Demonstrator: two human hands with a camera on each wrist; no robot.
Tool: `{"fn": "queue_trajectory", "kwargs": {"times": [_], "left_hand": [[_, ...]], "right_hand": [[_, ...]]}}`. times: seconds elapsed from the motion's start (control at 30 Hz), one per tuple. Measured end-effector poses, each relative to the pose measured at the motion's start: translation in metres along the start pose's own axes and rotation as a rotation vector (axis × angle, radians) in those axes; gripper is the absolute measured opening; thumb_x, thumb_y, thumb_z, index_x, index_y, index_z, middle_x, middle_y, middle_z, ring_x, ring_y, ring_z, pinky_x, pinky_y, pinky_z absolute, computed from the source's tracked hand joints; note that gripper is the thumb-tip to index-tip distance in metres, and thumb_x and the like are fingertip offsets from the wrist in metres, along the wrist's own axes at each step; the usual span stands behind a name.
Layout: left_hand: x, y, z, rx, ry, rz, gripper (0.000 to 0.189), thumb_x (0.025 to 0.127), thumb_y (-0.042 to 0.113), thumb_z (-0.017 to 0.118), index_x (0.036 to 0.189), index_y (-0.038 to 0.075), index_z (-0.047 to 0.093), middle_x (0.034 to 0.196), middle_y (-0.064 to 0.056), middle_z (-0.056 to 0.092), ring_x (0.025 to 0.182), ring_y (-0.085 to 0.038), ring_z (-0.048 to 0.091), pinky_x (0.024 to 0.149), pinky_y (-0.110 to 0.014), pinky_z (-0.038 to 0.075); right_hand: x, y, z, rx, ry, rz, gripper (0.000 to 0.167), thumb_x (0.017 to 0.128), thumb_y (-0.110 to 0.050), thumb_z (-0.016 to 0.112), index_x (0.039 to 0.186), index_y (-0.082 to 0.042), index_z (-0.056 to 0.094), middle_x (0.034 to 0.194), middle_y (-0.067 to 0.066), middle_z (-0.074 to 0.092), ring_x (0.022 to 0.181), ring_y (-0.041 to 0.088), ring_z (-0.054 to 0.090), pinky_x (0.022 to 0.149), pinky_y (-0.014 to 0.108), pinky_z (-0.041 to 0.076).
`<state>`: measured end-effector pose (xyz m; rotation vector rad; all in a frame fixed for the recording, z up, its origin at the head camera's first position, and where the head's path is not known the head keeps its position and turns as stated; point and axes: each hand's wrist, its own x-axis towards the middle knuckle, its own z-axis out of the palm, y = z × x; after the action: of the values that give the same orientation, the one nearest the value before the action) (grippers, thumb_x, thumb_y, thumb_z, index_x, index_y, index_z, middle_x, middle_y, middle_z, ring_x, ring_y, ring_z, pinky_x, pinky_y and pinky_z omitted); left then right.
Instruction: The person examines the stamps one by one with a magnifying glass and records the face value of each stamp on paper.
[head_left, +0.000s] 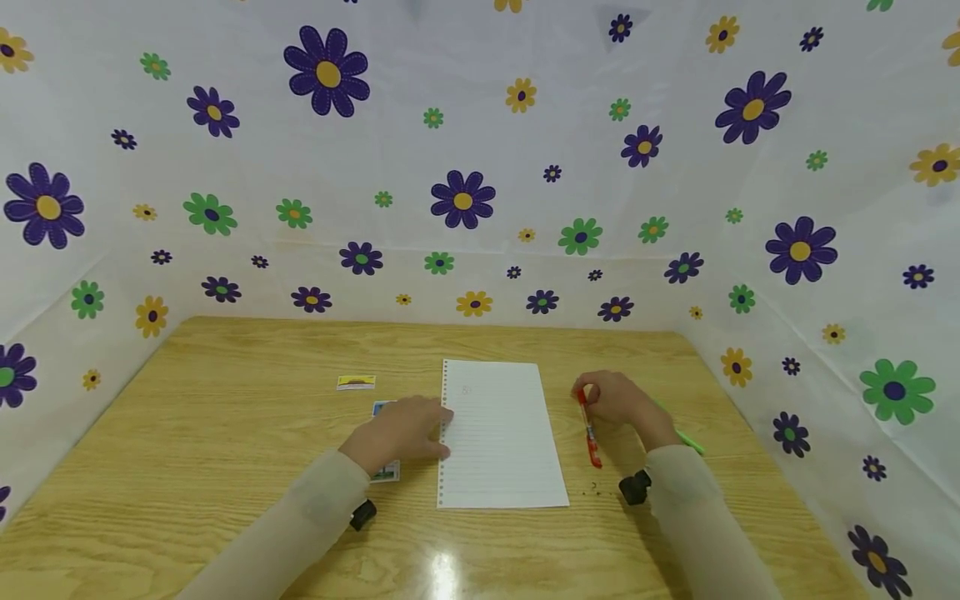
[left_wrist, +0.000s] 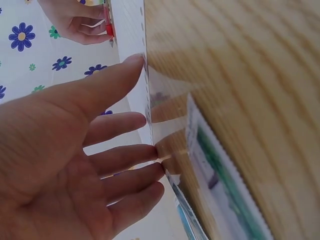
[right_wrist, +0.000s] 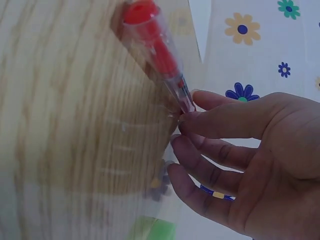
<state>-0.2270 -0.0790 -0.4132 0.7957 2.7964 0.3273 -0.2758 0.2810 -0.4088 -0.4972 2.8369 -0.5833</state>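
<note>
A sheet of lined paper [head_left: 498, 450] with punched holes down its left edge lies on the table, with a faint small mark near its top. My left hand [head_left: 401, 433] rests at the sheet's left edge, fingers extended, thumb apart. Under and beside it are picture cards [head_left: 386, 472], partly hidden by the hand; one card [left_wrist: 225, 175] shows green with a perforated edge. Right of the paper, my right hand [head_left: 617, 398] pinches a red pen [head_left: 590, 437] between thumb and fingers. The pen's red end [right_wrist: 142, 20] points toward me, its tip end close to the table.
A small yellow card [head_left: 356, 382] lies at the back left. Partly behind the right forearm is a green stick-like item [head_left: 690, 442]. Small dark bits [head_left: 596, 490] are scattered right of the paper. Flower-patterned sheeting [head_left: 465, 250] walls in the back and sides of the table.
</note>
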Motion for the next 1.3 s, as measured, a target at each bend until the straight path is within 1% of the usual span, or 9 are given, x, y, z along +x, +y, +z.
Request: {"fn": "queue_trajectory", "kwargs": {"times": [0.07, 0.17, 0.33, 0.5, 0.63, 0.8, 0.97, 1.13, 1.3], "left_hand": [[-0.001, 0.000, -0.001, -0.013, -0.001, 0.003, 0.056, 0.091, 0.035, 0.080, 0.138, 0.008, 0.065, 0.136, -0.012, 0.067, 0.121, -0.033, 0.064, 0.103, -0.050, 0.054], [-0.002, -0.001, -0.001, -0.048, 0.002, 0.002, 0.056, 0.091, 0.034, 0.079, 0.139, 0.008, 0.064, 0.138, -0.012, 0.066, 0.124, -0.035, 0.063, 0.105, -0.050, 0.053], [-0.003, -0.004, 0.001, -0.135, 0.015, -0.035, 0.057, 0.090, 0.034, 0.081, 0.139, 0.011, 0.065, 0.144, -0.009, 0.064, 0.134, -0.035, 0.058, 0.111, -0.051, 0.049], [-0.002, -0.007, 0.003, -0.191, 0.023, -0.071, 0.057, 0.088, 0.035, 0.082, 0.139, 0.014, 0.066, 0.146, -0.007, 0.063, 0.139, -0.035, 0.054, 0.115, -0.053, 0.045], [-0.002, -0.007, 0.003, -0.208, 0.020, -0.084, 0.058, 0.088, 0.036, 0.083, 0.139, 0.016, 0.066, 0.147, -0.006, 0.062, 0.139, -0.034, 0.053, 0.115, -0.053, 0.045], [-0.002, -0.007, 0.003, -0.226, 0.020, -0.094, 0.059, 0.087, 0.035, 0.083, 0.139, 0.015, 0.066, 0.147, -0.007, 0.062, 0.140, -0.034, 0.051, 0.116, -0.053, 0.044], [-0.001, -0.008, 0.004, -0.250, 0.020, -0.098, 0.059, 0.087, 0.034, 0.084, 0.139, 0.014, 0.066, 0.148, -0.008, 0.061, 0.141, -0.034, 0.051, 0.117, -0.052, 0.043], [0.000, -0.009, 0.005, -0.250, 0.024, -0.088, 0.059, 0.086, 0.033, 0.084, 0.138, 0.013, 0.066, 0.147, -0.008, 0.062, 0.141, -0.034, 0.052, 0.117, -0.051, 0.043], [0.001, -0.009, 0.005, -0.249, 0.023, -0.095, 0.059, 0.086, 0.033, 0.084, 0.139, 0.013, 0.066, 0.148, -0.008, 0.062, 0.142, -0.035, 0.050, 0.118, -0.052, 0.043]], "right_hand": [[0.001, -0.001, 0.001, -0.013, 0.006, -0.002, 0.024, 0.090, 0.006, 0.064, 0.110, -0.003, 0.071, 0.087, 0.012, 0.071, 0.077, 0.021, 0.060, 0.071, 0.034, 0.053], [0.003, 0.000, 0.001, -0.021, 0.034, -0.001, 0.022, 0.088, 0.007, 0.063, 0.104, -0.004, 0.072, 0.089, 0.012, 0.070, 0.078, 0.022, 0.057, 0.073, 0.035, 0.052], [0.004, 0.001, 0.003, -0.019, 0.088, 0.017, 0.015, 0.088, 0.005, 0.069, 0.096, -0.007, 0.075, 0.089, 0.010, 0.071, 0.079, 0.021, 0.056, 0.075, 0.036, 0.051], [0.004, 0.005, 0.003, 0.016, 0.117, 0.013, 0.013, 0.087, 0.003, 0.075, 0.095, -0.007, 0.074, 0.089, 0.009, 0.072, 0.081, 0.021, 0.060, 0.077, 0.038, 0.054], [0.003, 0.008, 0.003, 0.056, 0.156, -0.008, 0.013, 0.086, 0.001, 0.077, 0.095, -0.007, 0.073, 0.087, 0.007, 0.072, 0.078, 0.018, 0.060, 0.073, 0.033, 0.053], [0.002, 0.006, 0.001, 0.092, 0.221, -0.055, 0.012, 0.089, -0.001, 0.077, 0.097, -0.007, 0.071, 0.086, 0.009, 0.072, 0.076, 0.017, 0.060, 0.072, 0.030, 0.052], [0.004, -0.001, 0.003, 0.116, 0.263, -0.051, 0.010, 0.094, -0.005, 0.073, 0.103, -0.005, 0.069, 0.089, 0.011, 0.073, 0.076, 0.016, 0.063, 0.069, 0.027, 0.053], [0.007, -0.008, 0.003, 0.179, 0.259, -0.060, 0.006, 0.098, -0.004, 0.068, 0.103, -0.002, 0.065, 0.088, 0.014, 0.074, 0.073, 0.018, 0.065, 0.065, 0.024, 0.053], [0.010, -0.014, 0.003, 0.284, 0.215, -0.078, 0.008, 0.100, 0.000, 0.062, 0.108, 0.003, 0.063, 0.096, 0.023, 0.075, 0.077, 0.023, 0.070, 0.067, 0.025, 0.058]]}}
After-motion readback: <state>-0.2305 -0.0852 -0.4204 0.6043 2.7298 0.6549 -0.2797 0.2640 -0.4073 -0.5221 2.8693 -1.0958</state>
